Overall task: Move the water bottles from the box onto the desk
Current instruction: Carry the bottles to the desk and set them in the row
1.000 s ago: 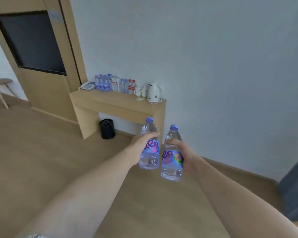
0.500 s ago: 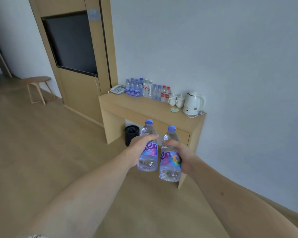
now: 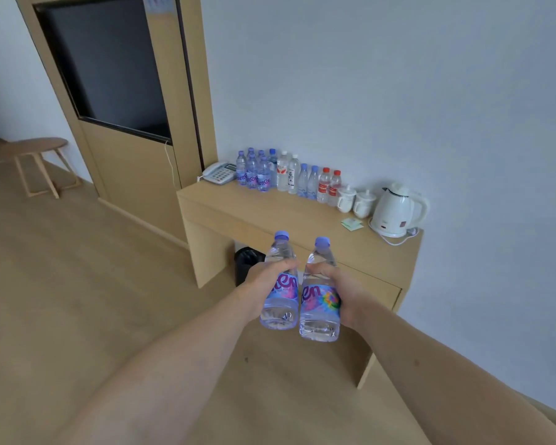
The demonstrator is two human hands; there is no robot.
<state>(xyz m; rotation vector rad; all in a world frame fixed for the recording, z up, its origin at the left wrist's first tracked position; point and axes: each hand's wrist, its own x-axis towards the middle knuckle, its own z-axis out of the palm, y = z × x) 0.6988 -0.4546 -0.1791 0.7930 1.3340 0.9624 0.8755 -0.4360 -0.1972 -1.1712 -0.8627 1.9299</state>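
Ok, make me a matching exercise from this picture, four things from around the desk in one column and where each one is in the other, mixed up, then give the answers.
Things:
1. kettle
2. telephone
3. black bin
4. bottle with the rainbow label

Places:
A. under the desk
B. in the right hand
C. desk's right end
D. desk's left end

Pairs: 1-C, 2-D, 3-A, 4-B

The left hand (image 3: 264, 284) covers the start of the word printed on its bottle (image 3: 280, 293), leaving only "en" readable; the right hand (image 3: 341, 293) hides the far side of its bottle (image 3: 320, 300). A black bin (image 3: 246, 256) under the desk (image 3: 270, 213) is mostly hidden behind the left hand. Labels on the row of bottles (image 3: 289, 175) at the wall are too small to read (the count in the clustered end is unclear). Both forearms run off the bottom edge.
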